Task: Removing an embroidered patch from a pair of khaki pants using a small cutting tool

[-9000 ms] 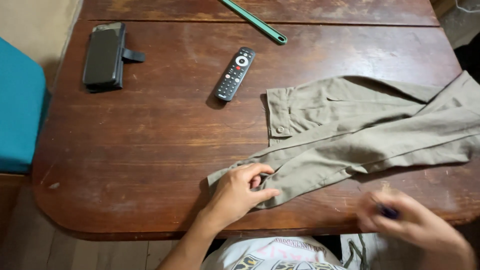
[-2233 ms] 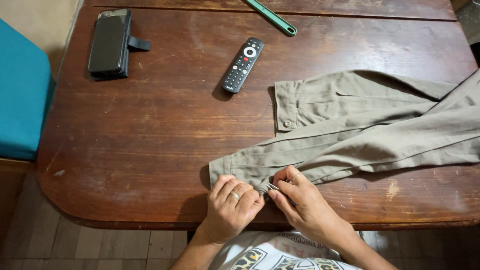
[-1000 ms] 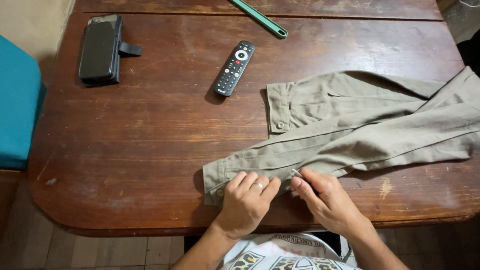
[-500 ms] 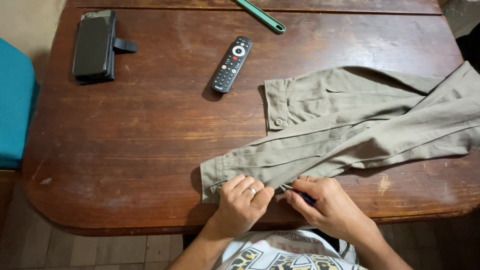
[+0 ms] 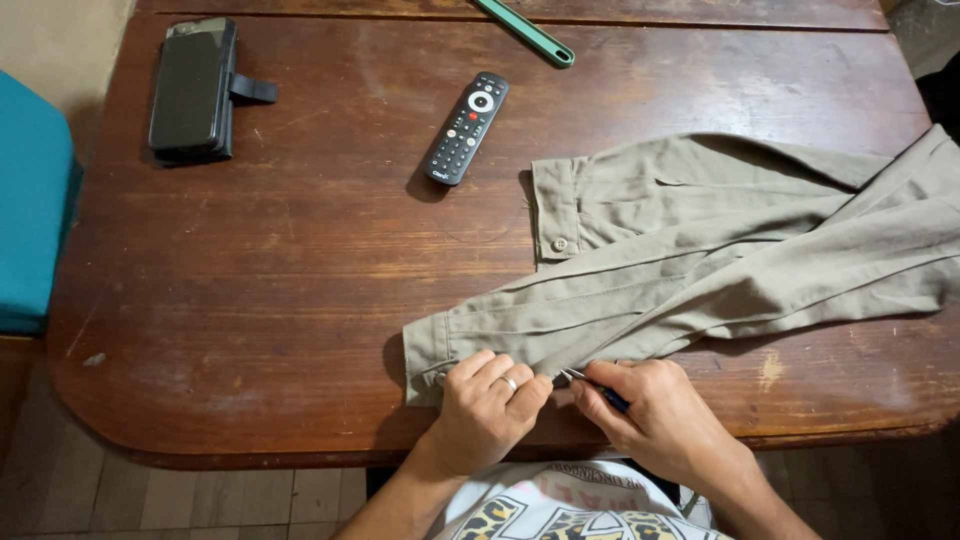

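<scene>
An olive-green shirt (image 5: 700,260) lies across the right half of the wooden table (image 5: 280,300), one sleeve cuff reaching toward the front edge. My left hand (image 5: 485,405), with a ring on one finger, pinches the lower edge of that cuff. My right hand (image 5: 660,415) grips a thin dark tool with a metal tip (image 5: 590,385), its point touching the fabric beside my left fingers. The second cuff, with a button (image 5: 560,244), lies flat higher up.
A black remote control (image 5: 466,127) rests at the table's middle back. A black wallet-style phone case (image 5: 192,88) sits at the back left. A green stick-like tool (image 5: 525,30) lies at the far edge. A teal seat (image 5: 30,200) stands to the left.
My right hand came to the cuff from the right; both hands now sit close together at the sleeve edge. The tool's metal tip shows between my hands.
</scene>
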